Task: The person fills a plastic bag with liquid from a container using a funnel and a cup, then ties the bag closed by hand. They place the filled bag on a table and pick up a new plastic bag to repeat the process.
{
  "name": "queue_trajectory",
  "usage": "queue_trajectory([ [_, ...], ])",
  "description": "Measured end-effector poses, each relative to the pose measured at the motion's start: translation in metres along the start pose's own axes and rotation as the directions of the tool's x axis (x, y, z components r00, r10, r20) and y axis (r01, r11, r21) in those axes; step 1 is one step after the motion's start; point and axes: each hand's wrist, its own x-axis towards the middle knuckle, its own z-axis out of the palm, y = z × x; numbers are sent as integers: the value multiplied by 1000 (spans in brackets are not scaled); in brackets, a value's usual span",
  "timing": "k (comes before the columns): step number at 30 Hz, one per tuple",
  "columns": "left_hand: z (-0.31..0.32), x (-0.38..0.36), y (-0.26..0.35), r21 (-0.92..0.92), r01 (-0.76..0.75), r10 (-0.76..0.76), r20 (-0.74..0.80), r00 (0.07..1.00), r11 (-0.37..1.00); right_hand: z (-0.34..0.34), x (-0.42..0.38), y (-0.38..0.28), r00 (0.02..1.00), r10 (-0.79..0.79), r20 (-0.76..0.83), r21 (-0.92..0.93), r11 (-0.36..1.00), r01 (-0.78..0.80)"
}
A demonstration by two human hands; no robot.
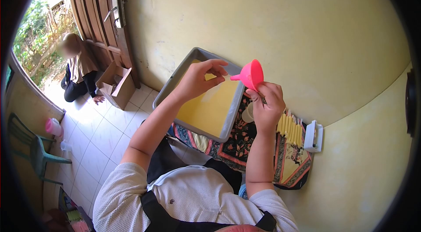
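Note:
My right hand grips the rim of a pink funnel, tilted so that its spout points left. Just left of the spout is my left hand, its thumb and fingers curved and apart, with nothing visible between them. Both hands are raised over a large grey tray whose inside looks yellow. A pale round cup is by the tray's right side, partly hidden by my right hand. Several yellow sticks lie in a row on the patterned cloth, right of my right forearm.
A white holder stands at the cloth's right edge. Another person sits on the floor by the open door, next to a cardboard box. At left are a green chair and a pink container.

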Motion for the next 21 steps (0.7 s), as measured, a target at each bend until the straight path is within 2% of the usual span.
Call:
queue_trajectory([
  [15,-3,-10,9,6,6,-6,-13,1000,1000,4,-2,-8,998,-60,31,-17,998,60],
  [21,-7,-10,9,14,77,-77,-14,997,997,2,-5,-11,998,-59,28,-17,998,60],
])
